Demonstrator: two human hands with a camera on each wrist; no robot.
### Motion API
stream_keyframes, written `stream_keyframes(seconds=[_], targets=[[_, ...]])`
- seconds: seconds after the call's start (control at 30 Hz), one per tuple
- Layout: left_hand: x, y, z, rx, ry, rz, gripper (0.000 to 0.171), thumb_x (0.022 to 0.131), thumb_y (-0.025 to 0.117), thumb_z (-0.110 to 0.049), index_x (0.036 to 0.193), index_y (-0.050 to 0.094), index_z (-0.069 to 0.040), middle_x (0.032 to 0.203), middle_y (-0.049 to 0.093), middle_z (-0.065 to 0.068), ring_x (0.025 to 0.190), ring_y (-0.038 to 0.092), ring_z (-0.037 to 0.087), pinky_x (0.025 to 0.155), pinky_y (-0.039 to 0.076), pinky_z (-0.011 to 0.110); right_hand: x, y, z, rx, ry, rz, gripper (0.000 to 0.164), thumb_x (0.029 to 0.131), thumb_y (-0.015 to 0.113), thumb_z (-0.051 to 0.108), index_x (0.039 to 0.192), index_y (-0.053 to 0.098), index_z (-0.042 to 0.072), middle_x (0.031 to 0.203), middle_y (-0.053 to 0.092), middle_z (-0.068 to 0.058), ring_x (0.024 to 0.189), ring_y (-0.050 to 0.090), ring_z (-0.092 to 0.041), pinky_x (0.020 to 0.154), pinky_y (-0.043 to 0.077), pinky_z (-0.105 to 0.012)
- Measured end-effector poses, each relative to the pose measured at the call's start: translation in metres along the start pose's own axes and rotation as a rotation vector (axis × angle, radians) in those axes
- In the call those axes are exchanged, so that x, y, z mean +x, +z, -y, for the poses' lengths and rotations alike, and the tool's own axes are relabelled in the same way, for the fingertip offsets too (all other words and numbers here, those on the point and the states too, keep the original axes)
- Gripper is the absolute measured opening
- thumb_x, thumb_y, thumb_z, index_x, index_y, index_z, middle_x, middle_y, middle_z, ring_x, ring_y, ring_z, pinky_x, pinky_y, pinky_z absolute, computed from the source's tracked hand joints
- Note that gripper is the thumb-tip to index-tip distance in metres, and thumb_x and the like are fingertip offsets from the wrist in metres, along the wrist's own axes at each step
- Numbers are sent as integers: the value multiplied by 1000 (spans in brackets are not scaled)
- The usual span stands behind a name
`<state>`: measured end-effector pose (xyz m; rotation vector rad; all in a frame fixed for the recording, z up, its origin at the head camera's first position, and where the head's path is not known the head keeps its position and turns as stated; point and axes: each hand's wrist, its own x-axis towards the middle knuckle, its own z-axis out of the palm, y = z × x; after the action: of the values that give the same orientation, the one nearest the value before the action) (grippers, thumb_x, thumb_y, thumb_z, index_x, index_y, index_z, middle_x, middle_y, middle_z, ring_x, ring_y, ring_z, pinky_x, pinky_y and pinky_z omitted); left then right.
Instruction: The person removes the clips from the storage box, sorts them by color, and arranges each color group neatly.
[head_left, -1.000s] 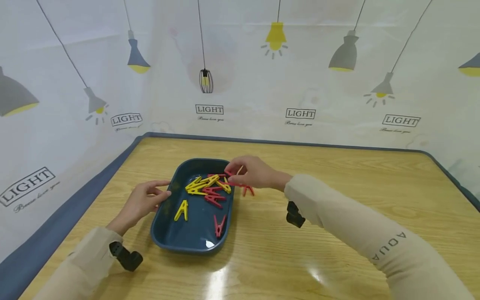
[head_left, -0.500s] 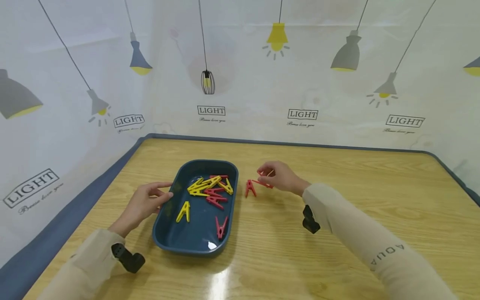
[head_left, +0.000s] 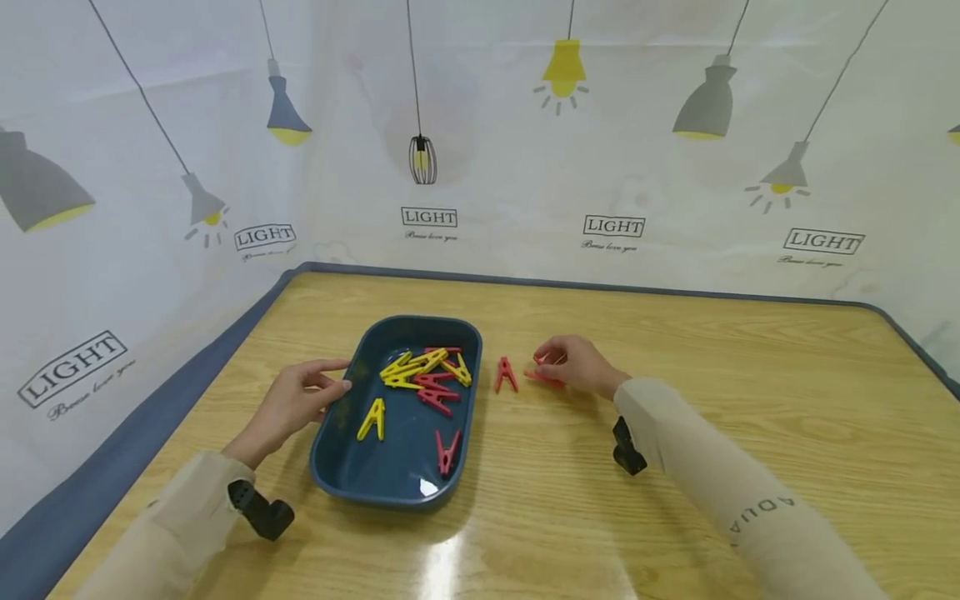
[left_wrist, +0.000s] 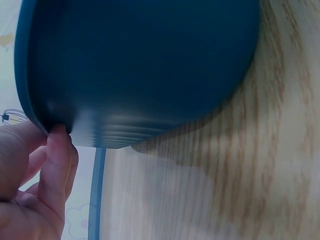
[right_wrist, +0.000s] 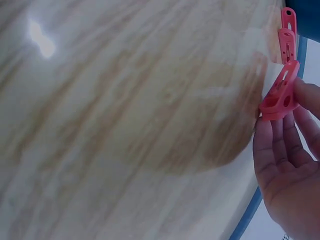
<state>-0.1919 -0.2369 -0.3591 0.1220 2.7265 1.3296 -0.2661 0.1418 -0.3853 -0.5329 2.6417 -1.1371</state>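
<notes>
On the left of the head view my left hand (head_left: 288, 408) pinches the rim of a dark blue plastic basin (head_left: 390, 492); the left wrist view shows thumb and fingers at the basin's edge (left_wrist: 22, 75). Right of the basin, my right hand (head_left: 581, 367) holds a red clothespin (right_wrist: 281, 95) between thumb and fingers, low over the table. Another red clothespin (head_left: 506, 375) lies between basin and right hand. Inside the basin are several yellow and red clothespins, among them a lone yellow one (head_left: 372, 418) and a red one (head_left: 447, 454) near the front.
The wooden table (head_left: 675, 500) has a blue edge strip along the back. Behind it hangs a pale cloth (head_left: 510, 167) printed with lamps and the word LIGHT. A black wrist camera (head_left: 258, 510) sits on the left sleeve, another (head_left: 628, 447) on the right.
My right hand has moved from the basin's right rim out to the right, carrying a red clothespin down to the table. My left hand has stayed on the basin's rim.
</notes>
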Motion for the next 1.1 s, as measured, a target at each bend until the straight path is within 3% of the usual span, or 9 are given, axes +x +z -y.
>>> stream_keyframes(seconds=[0.53,0.8,1.1], targets=[[2,0,1,-3,7,2,47,87,58,-25,127,47,-4,95,59,20,72,57,21,61,51,32,2,1,-4,-56,-10,12,21,84,61,13,99,62,-1,92,61,-9,83,55,-20,73,45,-32],[0,1,5,-11,-16,-5,47,87,58,-25,128,47,-4,95,59,19,71,56,20,61,51,32,-4,-10,-9,-25,24,46,28,81,65,15,104,60,-1,92,60,-8,82,54,-19,70,46,-31],[1,2,4,-4,-2,-2,48,87,58,-26,127,47,-4,96,59,19,73,57,22,61,51,32,-12,-7,-16,12,-10,66,26,79,67,11,102,62,-1,90,61,-7,81,55,-17,74,45,-32]])
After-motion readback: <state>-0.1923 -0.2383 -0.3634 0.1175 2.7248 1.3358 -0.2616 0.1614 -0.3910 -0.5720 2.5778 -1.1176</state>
